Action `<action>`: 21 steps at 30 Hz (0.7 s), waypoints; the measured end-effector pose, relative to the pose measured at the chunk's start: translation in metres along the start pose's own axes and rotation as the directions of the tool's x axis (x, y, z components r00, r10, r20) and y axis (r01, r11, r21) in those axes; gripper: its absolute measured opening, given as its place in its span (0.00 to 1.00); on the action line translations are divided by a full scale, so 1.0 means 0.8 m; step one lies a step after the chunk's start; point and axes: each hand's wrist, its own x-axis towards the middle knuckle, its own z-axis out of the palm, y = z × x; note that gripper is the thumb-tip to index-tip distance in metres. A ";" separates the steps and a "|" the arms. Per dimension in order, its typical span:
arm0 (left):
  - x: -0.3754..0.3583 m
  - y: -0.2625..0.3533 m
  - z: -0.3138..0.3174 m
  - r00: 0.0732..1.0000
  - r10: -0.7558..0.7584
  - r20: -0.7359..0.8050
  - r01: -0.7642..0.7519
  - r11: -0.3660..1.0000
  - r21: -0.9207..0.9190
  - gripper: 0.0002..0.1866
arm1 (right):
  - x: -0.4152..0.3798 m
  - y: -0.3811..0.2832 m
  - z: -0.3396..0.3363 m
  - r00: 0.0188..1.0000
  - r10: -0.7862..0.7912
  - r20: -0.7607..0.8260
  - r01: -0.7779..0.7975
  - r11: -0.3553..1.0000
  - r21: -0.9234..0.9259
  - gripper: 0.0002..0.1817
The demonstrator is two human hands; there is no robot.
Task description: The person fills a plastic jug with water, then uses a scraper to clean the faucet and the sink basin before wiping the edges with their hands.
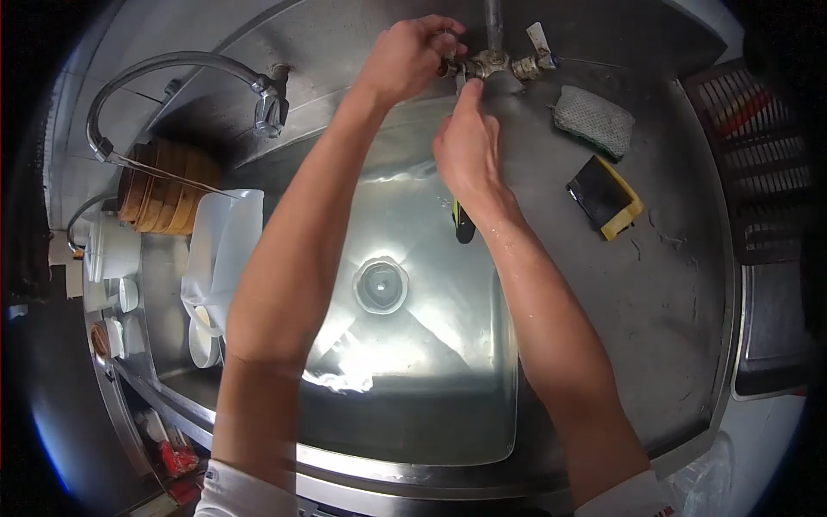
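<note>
At the back of the sink (pixel 405 414), my left hand (pixel 412 59) curls its fingers round the left end of the tap (pixel 493 63), partly hiding it. Just below, my right hand (pixel 469 151) is closed on a tool with a black and lime-green handle (pixel 463 226), whose end sticks out under my wrist. My right index finger stretches up along the tool toward the tap body. A narrow metal part shows by that fingertip; the kind of tool is hidden by the hand. On the tap's right side, a pale lever (pixel 537 38) stands up.
On the steel counter at right lie a grey mesh scrubbing sponge (pixel 594 119) and a black-and-yellow block (pixel 606 198). A curved spout (pixel 177 60), bamboo steamers (pixel 164 187) and a translucent white container (pixel 222 250) are at left. The basin's drain (pixel 381 285) lies between my arms.
</note>
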 end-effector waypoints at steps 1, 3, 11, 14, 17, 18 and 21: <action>-0.001 0.011 -0.005 0.998 -0.043 0.038 0.043 0.999 0.002 0.15 | -0.002 0.001 -0.004 1.000 -0.010 0.000 0.010 0.999 0.035 0.26; -0.003 0.021 -0.018 0.991 -0.098 0.093 0.098 0.995 0.006 0.17 | -0.003 -0.002 -0.010 0.999 -0.039 0.004 0.039 0.993 0.112 0.25; -0.057 0.039 -0.030 0.976 -0.072 -0.206 0.060 0.996 -0.062 0.21 | 0.002 0.014 0.017 0.998 0.024 0.063 -0.031 0.993 0.116 0.21; -0.125 0.048 -0.027 0.960 -0.134 -0.247 0.107 0.987 -0.121 0.21 | 0.004 0.009 0.014 0.999 -0.041 0.015 0.037 0.981 0.188 0.19; -0.195 0.080 -0.008 0.947 -0.245 -0.207 0.217 0.965 -0.147 0.21 | -0.005 0.000 0.007 0.988 -0.126 -0.085 0.138 0.978 0.156 0.18; -0.213 0.086 0.001 0.950 -0.241 -0.200 0.214 0.966 -0.146 0.21 | -0.007 -0.003 0.007 0.981 -0.147 -0.129 0.165 0.976 0.143 0.18; -0.260 0.099 0.029 0.957 -0.219 -0.188 0.197 0.972 -0.131 0.20 | -0.009 -0.009 0.010 0.978 -0.086 -0.190 0.113 0.984 0.139 0.18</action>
